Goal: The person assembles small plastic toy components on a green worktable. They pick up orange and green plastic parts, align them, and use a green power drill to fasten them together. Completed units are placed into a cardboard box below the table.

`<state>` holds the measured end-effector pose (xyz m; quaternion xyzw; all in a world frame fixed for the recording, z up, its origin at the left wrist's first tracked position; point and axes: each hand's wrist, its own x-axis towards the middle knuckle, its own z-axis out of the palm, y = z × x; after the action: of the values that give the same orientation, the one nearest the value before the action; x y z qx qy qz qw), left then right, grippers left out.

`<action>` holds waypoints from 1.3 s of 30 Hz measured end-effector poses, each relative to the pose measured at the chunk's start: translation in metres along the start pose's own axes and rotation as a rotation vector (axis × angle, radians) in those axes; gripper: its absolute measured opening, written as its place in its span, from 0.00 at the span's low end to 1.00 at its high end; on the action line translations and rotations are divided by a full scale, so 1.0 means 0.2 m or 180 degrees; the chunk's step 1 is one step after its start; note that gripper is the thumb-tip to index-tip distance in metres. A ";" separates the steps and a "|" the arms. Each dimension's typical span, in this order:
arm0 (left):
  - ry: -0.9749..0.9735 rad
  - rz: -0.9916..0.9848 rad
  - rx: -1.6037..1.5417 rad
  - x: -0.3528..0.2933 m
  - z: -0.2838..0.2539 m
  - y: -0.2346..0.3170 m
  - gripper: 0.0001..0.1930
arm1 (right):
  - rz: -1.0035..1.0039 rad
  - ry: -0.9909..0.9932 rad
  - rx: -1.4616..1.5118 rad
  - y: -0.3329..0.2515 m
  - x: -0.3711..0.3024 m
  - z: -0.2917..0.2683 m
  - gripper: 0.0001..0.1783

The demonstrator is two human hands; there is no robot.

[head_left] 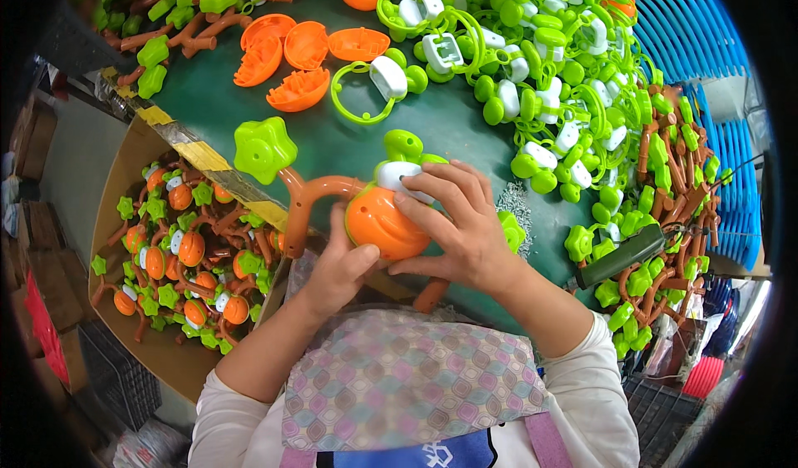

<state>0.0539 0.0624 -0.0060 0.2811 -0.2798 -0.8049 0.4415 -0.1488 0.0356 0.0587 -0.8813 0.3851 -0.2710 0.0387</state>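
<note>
Both my hands are closed on a plastic toy part, a round glossy orange shell with a green rim and a white piece at its top. My left hand grips the shell's lower left side with thumb and fingers. My right hand wraps over its right side, fingertips on the shell and white piece. A brown branch-shaped piece runs left from behind the shell and ends in a green star-shaped knob. Green lobes stick out above the white piece. The shell's underside is hidden.
Loose orange half shells and a green ring with a white block lie beyond my hands. A heap of green-and-white parts fills the right. Small screws and a dark green powered screwdriver are nearer. A cardboard box holds similar toys.
</note>
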 end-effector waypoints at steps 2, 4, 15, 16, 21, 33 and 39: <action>0.0348 0.0188 0.0582 0.03 0.03 0.00 0.38 | 0.0036 -0.0141 0.0049 0.00 0.03 -0.05 0.36; 0.0239 0.0146 0.1062 0.08 0.05 0.05 0.38 | 0.0173 -0.0274 0.0060 0.05 0.05 -0.09 0.32; -0.0673 -0.0462 0.2111 0.32 0.12 0.13 0.41 | 0.1463 -0.1612 0.2171 0.46 0.25 -0.01 0.18; -0.0684 -0.0570 0.2157 0.33 0.11 0.13 0.40 | 0.1735 -0.1740 0.2626 0.47 0.24 -0.02 0.18; -0.0711 -0.0943 0.2688 0.39 0.16 0.17 0.37 | 0.0989 -0.0727 0.1227 0.40 -0.08 -0.05 0.37; -0.0153 -0.1190 0.1944 0.35 0.23 0.06 0.31 | 0.0213 0.0050 0.0731 0.31 -0.38 -0.04 0.40; -0.0045 -0.1091 0.2038 0.34 0.24 0.05 0.34 | 0.0452 -0.0212 0.0275 0.42 -0.65 -0.22 0.07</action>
<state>-0.0053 0.0075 0.0208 0.4423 -0.4695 -0.7407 0.1877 -0.2983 0.0733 0.0149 -0.8578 0.4331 -0.2544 0.1086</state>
